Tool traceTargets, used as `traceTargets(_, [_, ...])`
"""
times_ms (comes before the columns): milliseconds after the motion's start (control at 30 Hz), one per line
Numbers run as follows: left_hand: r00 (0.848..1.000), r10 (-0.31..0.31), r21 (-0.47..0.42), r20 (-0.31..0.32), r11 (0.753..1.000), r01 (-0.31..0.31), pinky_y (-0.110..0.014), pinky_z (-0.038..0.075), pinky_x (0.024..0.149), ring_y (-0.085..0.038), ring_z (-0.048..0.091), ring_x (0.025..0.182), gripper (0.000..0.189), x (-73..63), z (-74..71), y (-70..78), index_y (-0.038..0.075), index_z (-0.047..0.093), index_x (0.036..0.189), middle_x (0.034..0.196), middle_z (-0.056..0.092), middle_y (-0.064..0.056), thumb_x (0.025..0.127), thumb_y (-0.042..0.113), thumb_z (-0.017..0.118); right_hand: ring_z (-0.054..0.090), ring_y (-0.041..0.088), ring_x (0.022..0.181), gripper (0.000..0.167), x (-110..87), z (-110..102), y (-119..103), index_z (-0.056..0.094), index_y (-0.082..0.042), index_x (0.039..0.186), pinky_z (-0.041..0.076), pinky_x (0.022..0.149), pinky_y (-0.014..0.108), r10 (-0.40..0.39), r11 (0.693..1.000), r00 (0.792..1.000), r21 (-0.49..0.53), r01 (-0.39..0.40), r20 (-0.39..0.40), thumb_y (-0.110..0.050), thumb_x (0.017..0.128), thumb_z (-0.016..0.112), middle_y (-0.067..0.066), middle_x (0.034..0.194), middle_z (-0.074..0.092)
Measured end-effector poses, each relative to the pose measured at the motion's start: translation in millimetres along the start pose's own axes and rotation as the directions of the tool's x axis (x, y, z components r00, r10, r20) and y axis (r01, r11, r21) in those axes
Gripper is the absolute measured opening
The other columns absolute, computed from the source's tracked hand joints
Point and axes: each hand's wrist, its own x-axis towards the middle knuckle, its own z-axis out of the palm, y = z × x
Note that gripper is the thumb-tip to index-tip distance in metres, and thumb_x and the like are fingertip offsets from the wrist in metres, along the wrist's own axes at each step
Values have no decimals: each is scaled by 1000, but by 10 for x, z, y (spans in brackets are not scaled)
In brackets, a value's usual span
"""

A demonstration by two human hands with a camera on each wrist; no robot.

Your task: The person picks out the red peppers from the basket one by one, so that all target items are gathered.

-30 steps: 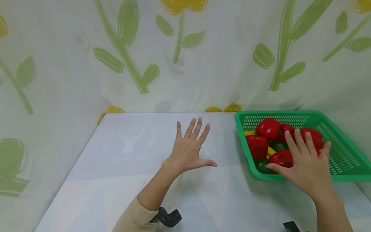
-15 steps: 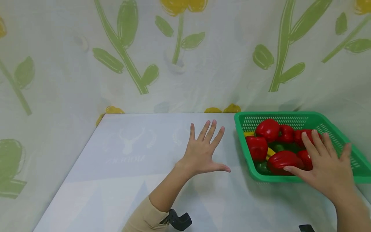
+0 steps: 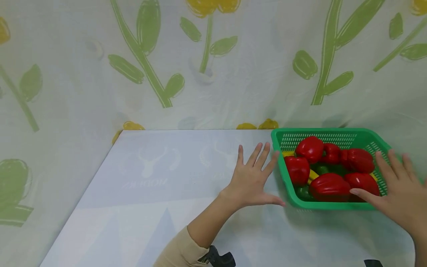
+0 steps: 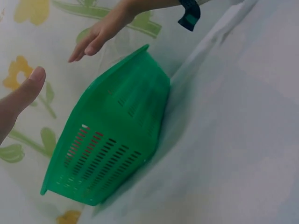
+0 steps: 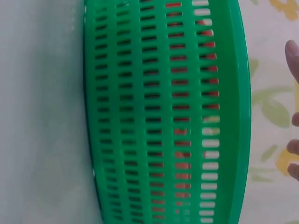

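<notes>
In the head view a green plastic basket [image 3: 333, 205] stands at the right of the white table. Several red bell peppers [image 3: 330, 187] lie in it, with green vegetables [image 3: 304, 193] and something yellow [image 3: 313, 176] among them. My left hand [image 3: 248, 183], fingers spread, hovers just left of the basket and holds nothing. Also spread and holding nothing, my right hand [image 3: 401, 194] is over the basket's right end, cut by the frame edge. The left wrist view shows the basket [image 4: 117, 107] from its side, with the right hand [image 4: 100, 35] beyond its rim.
Behind the white table [image 3: 133, 222] hangs a pale cloth [image 3: 233, 92] printed with green leaves and yellow flowers. It also covers the left side. A dark wrist strap [image 3: 221, 257] shows on the left forearm.
Both hands have moved to the right, fingers still spread. The left has come close to the basket, and the right has uncovered more of the peppers. The basket has stayed in place.
</notes>
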Motion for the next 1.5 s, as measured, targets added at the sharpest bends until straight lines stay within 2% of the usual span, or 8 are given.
traceTargets(167, [1000, 6, -10, -17, 1000, -6, -66, 12, 109, -27, 5, 146, 123, 66, 39, 132, 17, 4, 153, 158, -8, -12, 63, 91, 43, 6, 50, 139, 117, -52, 30, 139, 17, -5, 150, 6, 109, 64, -66, 997, 992, 26, 70, -110, -88, 70, 33, 26, 153, 12])
traceTargets(300, [1000, -6, -56, -8, 998, 6, -66, 12, 110, -27, 5, 146, 126, 111, 67, 230, 17, -1, 153, 158, -10, -11, 62, 90, 45, 11, 53, 137, 121, -77, 21, 237, 20, -4, 149, 6, 112, 60, -72, 997, 985, 15, 76, -157, -92, 67, 23, 29, 151, 19])
traceTargets(467, [999, -23, -97, 23, 995, 25, -64, 10, 111, -27, 0, 147, 131, 166, 90, 341, 17, -15, 150, 157, -16, -9, 61, 90, 47, 2, 48, 140, 127, -122, -22, 325, 14, 3, 148, -1, 113, 60, 80, 997, 996, 21, -79, -47, -93, 65, 26, 37, 147, 14])
traceTargets(667, [999, -54, -178, 2, 983, 53, -64, 10, 111, -25, -9, 146, 133, 201, 159, 441, 15, -18, 149, 157, -16, -9, 62, 88, 52, -4, 43, 142, 118, -181, -38, 395, 3, -1, 149, 2, 109, 66, 227, 973, 973, 40, -229, 44, -84, 73, 37, 31, 152, -2])
traceTargets(900, [989, -145, -358, -11, 925, 132, -65, 17, 109, -26, -1, 147, 123, 206, 229, 523, 14, -7, 151, 157, -13, -8, 68, 77, 59, -9, 33, 144, 123, -278, 532, 1352, 1, -12, 152, -3, 109, 64, 259, 965, 966, 31, -259, 25, -74, 67, 65, 12, 157, -11])
traceTargets(1067, [975, -223, -511, 22, 835, 203, -64, 16, 110, -22, -3, 147, 118, 204, 302, 577, 15, -1, 152, 159, -4, -7, 70, 70, 64, -8, 34, 144, 118, -314, 425, 1182, -2, -13, 152, 1, 108, 66, 309, 950, 951, 30, -310, 35, -80, 71, 53, 11, 157, -13])
traceTargets(1300, [950, -271, -770, 157, 569, 289, -63, 15, 110, -19, 0, 147, 111, 218, 405, 640, 24, -3, 152, 160, -2, -3, 74, 59, 68, -6, 35, 144, 121, -398, 550, 1388, -3, -12, 151, 6, 109, 66, 397, 917, 917, 30, -399, 45, -71, 70, 65, 16, 157, -8])
traceTargets(1500, [938, -289, -846, 193, 436, 309, -64, 20, 108, -20, 5, 146, 109, 234, 472, 680, 29, -1, 152, 159, -1, 1, 74, 53, 70, -4, 37, 144, 129, -449, 621, 1509, -5, -15, 151, 10, 109, 66, 470, 882, 879, -29, -469, 75, -68, 64, 72, 19, 157, -5])
